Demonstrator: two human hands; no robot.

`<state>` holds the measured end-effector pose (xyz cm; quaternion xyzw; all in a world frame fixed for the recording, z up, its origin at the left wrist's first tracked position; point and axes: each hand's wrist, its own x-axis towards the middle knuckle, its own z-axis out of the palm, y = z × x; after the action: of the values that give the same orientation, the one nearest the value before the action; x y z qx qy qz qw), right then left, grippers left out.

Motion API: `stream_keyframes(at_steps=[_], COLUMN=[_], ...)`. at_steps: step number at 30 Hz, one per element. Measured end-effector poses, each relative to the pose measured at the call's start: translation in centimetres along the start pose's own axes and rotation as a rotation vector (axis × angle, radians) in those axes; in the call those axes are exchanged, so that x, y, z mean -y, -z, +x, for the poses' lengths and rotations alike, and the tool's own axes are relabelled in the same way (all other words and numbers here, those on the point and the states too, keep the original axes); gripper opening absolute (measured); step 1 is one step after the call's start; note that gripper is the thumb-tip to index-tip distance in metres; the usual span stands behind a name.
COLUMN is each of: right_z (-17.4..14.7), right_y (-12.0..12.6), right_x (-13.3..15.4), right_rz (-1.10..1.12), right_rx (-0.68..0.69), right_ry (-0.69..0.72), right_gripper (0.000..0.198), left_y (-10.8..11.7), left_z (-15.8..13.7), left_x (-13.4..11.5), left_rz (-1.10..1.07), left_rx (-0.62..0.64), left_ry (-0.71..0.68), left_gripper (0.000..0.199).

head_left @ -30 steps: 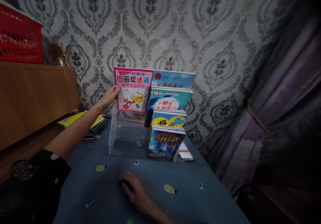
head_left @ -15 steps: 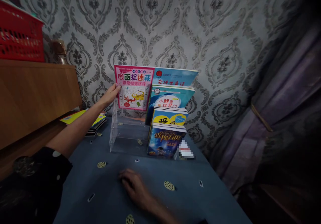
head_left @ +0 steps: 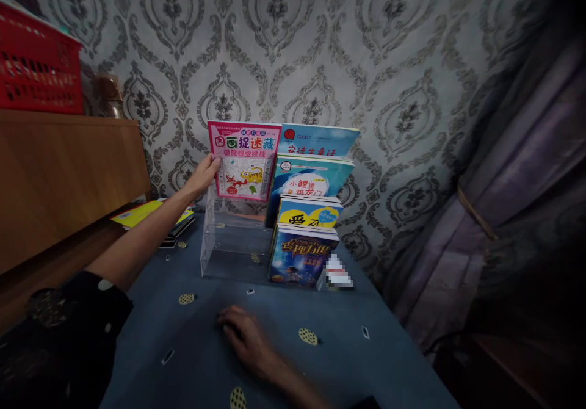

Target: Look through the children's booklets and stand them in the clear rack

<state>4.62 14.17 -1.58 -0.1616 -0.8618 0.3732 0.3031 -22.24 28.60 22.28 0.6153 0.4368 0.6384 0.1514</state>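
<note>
My left hand (head_left: 204,174) grips the left edge of a pink picture book (head_left: 245,162), which stands upright in the back left row of a clear acrylic stepped rack (head_left: 208,241). Its fingers go behind the cover. On the rack's right side, books rise in steps: a dark blue book (head_left: 300,262) in front, a yellow and blue book (head_left: 311,213), a teal book (head_left: 315,180), and a light blue book (head_left: 320,140) at the back. My right hand (head_left: 249,339) rests on the tablecloth before the rack, fingers loosely bent and apart from the thumb, holding nothing.
A blue patterned cloth covers the table (head_left: 357,372). Several books and a yellow booklet (head_left: 140,213) lie stacked at the left. Beyond them stands a wooden cabinet (head_left: 68,177) with a red basket (head_left: 41,61) on it. A purple curtain (head_left: 494,183) hangs at the right; patterned wall behind.
Almost nothing differs. My left hand stays on the pink picture book and my right hand stays on the table; the view has shifted very slightly.
</note>
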Motion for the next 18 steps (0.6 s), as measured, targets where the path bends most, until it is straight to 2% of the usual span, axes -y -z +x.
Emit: stream_keyframes(at_steps=[12,18], right_z=[-0.4,-0.3], right_y=[-0.3,-0.2], right_x=[-0.9,-0.6], right_rz=[-0.011,-0.003], right_rx=[0.017,0.006], right_ry=[-0.021,-0.006], right_gripper=[0.024,0.025], left_y=[0.6,0.8], left_z=[-0.9,-1.2], left_x=[-0.5,-0.9], left_rz=[0.072,0.046], left_rx=[0.043,0.06], left_ry=[-0.056,-0.04], left_gripper=[0.055,0.051])
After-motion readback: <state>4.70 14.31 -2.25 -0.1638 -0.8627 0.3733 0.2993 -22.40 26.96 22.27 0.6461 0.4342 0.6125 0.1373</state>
